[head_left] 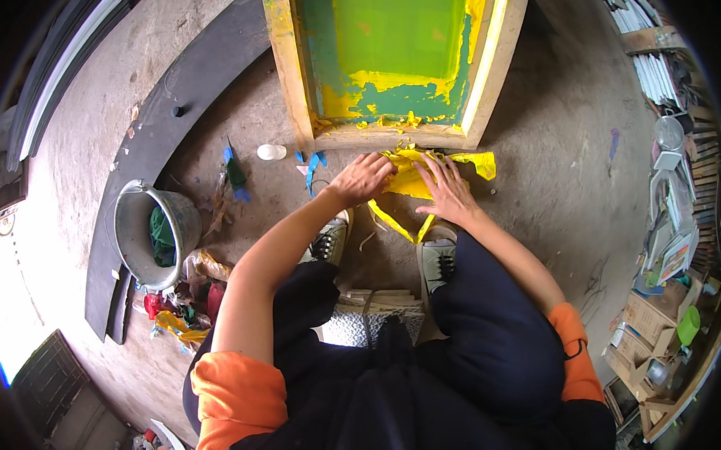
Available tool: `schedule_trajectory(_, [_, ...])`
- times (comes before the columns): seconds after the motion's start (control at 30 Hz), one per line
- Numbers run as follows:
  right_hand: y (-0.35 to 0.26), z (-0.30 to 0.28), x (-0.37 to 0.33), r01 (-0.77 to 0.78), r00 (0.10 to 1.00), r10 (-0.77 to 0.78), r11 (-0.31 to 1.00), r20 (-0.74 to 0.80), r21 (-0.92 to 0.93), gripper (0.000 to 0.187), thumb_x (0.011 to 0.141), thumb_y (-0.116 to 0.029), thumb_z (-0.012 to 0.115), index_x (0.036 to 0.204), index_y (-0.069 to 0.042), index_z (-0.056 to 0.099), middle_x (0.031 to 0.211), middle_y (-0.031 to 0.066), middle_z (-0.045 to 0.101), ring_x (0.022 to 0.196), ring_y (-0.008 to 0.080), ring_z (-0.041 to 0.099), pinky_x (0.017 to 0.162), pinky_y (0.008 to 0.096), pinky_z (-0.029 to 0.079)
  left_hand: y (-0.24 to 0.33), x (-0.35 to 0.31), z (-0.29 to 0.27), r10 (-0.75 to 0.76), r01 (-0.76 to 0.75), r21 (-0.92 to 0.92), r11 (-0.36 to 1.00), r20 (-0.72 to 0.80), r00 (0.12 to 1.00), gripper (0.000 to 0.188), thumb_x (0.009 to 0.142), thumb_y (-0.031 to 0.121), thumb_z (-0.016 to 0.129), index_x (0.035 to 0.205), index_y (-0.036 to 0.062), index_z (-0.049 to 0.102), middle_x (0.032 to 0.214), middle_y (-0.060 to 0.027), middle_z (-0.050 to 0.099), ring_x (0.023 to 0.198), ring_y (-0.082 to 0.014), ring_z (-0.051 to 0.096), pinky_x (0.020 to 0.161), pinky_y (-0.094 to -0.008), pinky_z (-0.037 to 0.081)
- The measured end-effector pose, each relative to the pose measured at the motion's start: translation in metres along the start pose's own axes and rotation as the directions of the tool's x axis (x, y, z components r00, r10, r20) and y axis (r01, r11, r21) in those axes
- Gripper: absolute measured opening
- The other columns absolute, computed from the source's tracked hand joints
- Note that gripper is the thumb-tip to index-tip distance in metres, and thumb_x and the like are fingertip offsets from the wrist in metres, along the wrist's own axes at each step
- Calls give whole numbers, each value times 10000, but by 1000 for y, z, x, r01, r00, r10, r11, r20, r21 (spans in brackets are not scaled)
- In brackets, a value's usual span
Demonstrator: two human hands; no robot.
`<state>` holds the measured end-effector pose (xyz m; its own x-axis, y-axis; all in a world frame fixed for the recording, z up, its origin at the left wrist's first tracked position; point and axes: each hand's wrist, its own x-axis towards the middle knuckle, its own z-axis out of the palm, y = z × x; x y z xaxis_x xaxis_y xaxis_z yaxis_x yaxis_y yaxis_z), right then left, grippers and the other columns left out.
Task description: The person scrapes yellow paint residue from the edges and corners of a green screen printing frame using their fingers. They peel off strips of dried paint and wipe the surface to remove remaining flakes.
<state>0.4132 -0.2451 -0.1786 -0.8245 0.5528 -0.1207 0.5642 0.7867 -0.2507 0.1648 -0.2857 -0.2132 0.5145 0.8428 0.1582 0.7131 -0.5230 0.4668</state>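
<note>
Crumpled yellow sheeting (411, 184), like plastic film or tape, lies on the floor between my feet and a wooden-framed screen (288, 67). My left hand (362, 179) is at its left edge, fingers bent and closed on it; the fingertips are partly hidden. My right hand (447, 191) rests over its right part with fingers stretched and spread. A loose yellow strip (393, 223) hangs from the sheeting towards my shoes in a V shape. The screen's mesh is green, smeared with yellow along its borders, and yellow scraps (408, 121) sit along its near edge.
A metal bucket (185, 224) with dark green cloth inside lies tipped at left, near coloured scraps (188, 301). A small white bottle (271, 152) and blue scraps (316, 162) lie on the floor. A curved black strip (163, 121) runs behind. Cardboard boxes (642, 325) line the right side.
</note>
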Motion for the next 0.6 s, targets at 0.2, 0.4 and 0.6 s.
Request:
schedule_trajectory(0.2, [6, 9, 4, -132, 986, 135, 990, 99, -43, 1136, 581, -307, 841, 1457, -51, 164, 1449, 175, 219, 1216, 334, 373, 996, 464, 341, 37, 6, 18, -180, 167, 257, 952, 27, 983, 767, 633, 485, 750, 1206, 79, 442, 1317, -157, 384, 1214, -349, 389, 992, -484, 330])
schedule_trajectory(0.4, [9, 17, 4, -117, 993, 119, 990, 21, -74, 1046, 612, -294, 829, 1429, -51, 223, 1404, 166, 267, 1277, 341, 326, 1031, 484, 317, 35, 3, 46, -299, 311, 196, 930, -87, 950, 763, 606, 393, 775, 1235, 130, 434, 1195, -85, 458, 1053, -259, 468, 845, -414, 382])
schedule_trajectory(0.6, [13, 27, 3, -159, 985, 156, 987, 69, 38, 1019, 606, -228, 832, 1423, -68, 243, 1336, 185, 331, 1217, 354, 372, 1010, 448, 357, 33, 13, 43, -392, 384, 172, 907, 15, 920, 646, 652, 273, 736, 1216, 113, 467, 1055, -60, 521, 1016, -239, 498, 814, -404, 402])
